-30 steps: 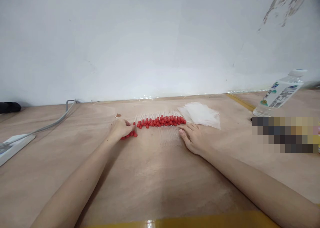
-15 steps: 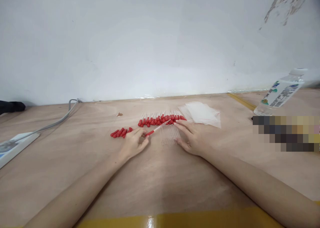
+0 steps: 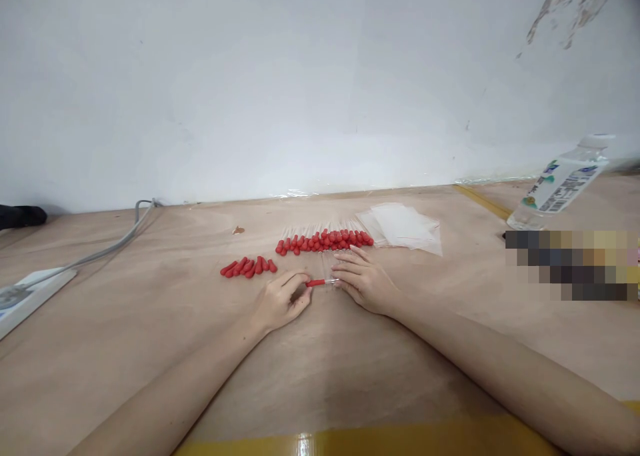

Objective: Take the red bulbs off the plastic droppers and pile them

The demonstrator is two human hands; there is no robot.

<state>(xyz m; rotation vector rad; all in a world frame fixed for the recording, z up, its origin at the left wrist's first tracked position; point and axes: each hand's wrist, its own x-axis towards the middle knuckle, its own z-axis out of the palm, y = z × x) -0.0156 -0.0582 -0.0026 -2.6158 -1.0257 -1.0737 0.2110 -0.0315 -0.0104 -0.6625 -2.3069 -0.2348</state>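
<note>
In the head view, the left hand (image 3: 283, 301) pinches a red rubber bulb (image 3: 315, 283) mid-bench (image 3: 310, 363), while the right hand's (image 3: 367, 281) half-curled fingers meet the clear tube (image 3: 330, 281) at its end, their grip impossible to tell. Sideways pressure could bend that slim tube, or a drifting right hand scatter the red-bulbed droppers (image 3: 325, 241) just beyond; room opens toward the near yellow tape (image 3: 320, 436), the wall (image 3: 300, 96) bounding the far side.

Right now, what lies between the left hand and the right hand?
In the head view, a red-ended clear tube spans the gap from the left hand to the right hand, with more clear tubes just beyond it.
</note>
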